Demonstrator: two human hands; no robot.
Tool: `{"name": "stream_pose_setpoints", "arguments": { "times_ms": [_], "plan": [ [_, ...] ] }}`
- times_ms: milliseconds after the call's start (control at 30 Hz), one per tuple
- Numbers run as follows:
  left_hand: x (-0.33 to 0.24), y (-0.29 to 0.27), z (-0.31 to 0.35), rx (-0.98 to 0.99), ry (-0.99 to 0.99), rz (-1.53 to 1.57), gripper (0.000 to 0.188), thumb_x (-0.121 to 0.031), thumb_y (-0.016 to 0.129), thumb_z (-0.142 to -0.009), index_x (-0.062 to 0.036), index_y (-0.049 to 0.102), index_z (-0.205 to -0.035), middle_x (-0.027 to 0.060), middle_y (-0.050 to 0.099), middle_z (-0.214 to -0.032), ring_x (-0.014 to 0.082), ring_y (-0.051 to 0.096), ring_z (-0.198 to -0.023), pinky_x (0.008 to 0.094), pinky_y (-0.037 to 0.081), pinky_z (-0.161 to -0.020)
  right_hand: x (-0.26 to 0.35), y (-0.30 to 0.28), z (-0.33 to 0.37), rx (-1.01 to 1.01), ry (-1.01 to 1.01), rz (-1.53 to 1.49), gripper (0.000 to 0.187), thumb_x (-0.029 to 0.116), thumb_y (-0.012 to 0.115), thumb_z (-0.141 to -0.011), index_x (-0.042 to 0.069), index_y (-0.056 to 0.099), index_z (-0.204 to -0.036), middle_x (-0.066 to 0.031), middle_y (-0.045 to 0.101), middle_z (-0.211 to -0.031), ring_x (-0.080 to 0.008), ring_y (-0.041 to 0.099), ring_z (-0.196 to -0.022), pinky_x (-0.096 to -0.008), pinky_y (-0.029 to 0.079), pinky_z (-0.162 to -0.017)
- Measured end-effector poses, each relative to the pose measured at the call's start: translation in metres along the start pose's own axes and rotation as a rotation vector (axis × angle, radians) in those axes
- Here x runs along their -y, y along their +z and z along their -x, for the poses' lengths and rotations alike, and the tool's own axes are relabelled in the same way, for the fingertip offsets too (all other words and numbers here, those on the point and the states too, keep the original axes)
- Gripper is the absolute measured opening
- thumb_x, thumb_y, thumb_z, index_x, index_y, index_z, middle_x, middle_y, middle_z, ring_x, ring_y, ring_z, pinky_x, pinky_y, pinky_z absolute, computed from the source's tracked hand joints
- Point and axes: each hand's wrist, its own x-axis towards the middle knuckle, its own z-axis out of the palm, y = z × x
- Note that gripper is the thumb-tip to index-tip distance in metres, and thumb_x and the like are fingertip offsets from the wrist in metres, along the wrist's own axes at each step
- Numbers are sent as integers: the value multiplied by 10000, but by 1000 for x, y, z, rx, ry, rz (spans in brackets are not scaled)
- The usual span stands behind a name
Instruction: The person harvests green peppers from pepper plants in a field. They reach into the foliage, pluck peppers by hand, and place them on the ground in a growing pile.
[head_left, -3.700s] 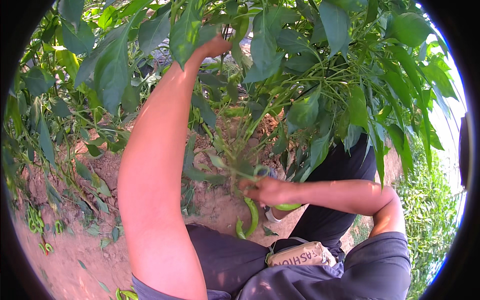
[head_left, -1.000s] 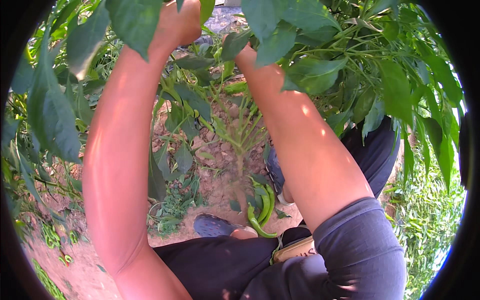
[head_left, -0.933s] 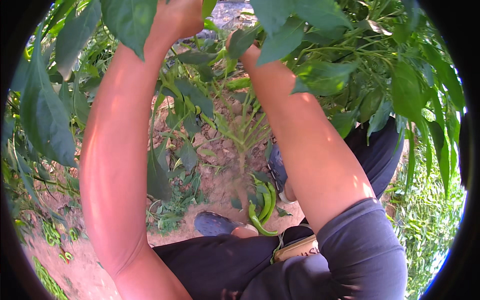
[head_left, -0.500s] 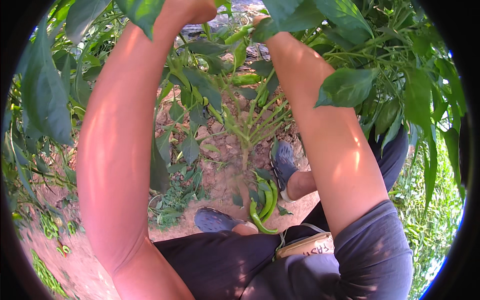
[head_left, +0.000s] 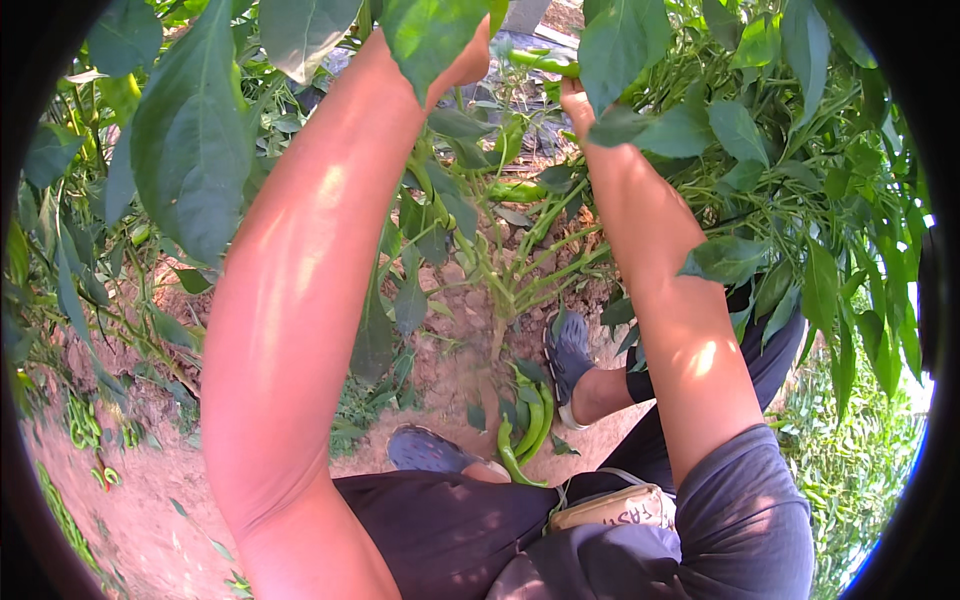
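Note:
Both my arms reach up into a leafy pepper plant (head_left: pixel 497 265). My right hand (head_left: pixel 574 100) is at the top centre, partly behind a big leaf, its fingers closed at the end of a long green pepper (head_left: pixel 543 62). My left hand (head_left: pixel 472 62) is up to the left of it; a bright leaf covers part of it and its fingers do not show. Below the hands another green pepper (head_left: pixel 517 191) hangs among the stems. Several long green peppers (head_left: pixel 524 430) lie on the soil by my feet.
My shoes (head_left: pixel 570 350) flank the plant's base. A tan pouch (head_left: pixel 612 508) sits at my waist. More picked peppers (head_left: pixel 84 425) lie on the ground at the left. Dense foliage (head_left: pixel 780 170) crowds the right, and large leaves (head_left: pixel 190 150) hang close on the left.
The view has shifted, so the plant appears lower and slightly right. The long green pepper has moved right along with my right hand. My left forearm has swung rightward.

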Motion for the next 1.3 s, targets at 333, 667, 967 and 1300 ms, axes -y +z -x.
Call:
{"name": "stream_pose_setpoints", "arguments": {
  "times_ms": [333,667,967,1300],
  "plan": [
    [0,8,-9,-9,15,-24,192,-28,666,-775,-1,687,-964,257,719,-1050,456,704,-1031,514,576,-904,11,55,32,338,372,282,197,261,555,-1101,105,625,-1004,-56,637,-813,-224,644,-705,-398,602,-685],
    [8,22,-19,-17,10,-17,191,15,652,-767,22,646,-957,270,686,-1033,472,672,-1044,509,557,-910,7,42,88,199,630,467,286,296,496,-1161,57,604,-1048,-86,633,-832,-252,661,-691,-451,633,-681],
    [3,15,-14,31,-26,60,183,22,651,-731,12,663,-913,258,703,-969,458,698,-990,491,571,-870,25,-10,162,172,563,974,369,246,379,-1195,-21,635,-1183,-59,597,-837,-186,578,-626,-390,566,-584],
    [-1,17,-12,-95,31,47,171,10,664,-723,10,669,-894,266,733,-980,441,728,-1029,487,587,-895,26,16,237,211,580,1290,356,459,542,-1163,114,620,-1199,-38,566,-786,-162,535,-566,-344,465,-505]
  ]
}}
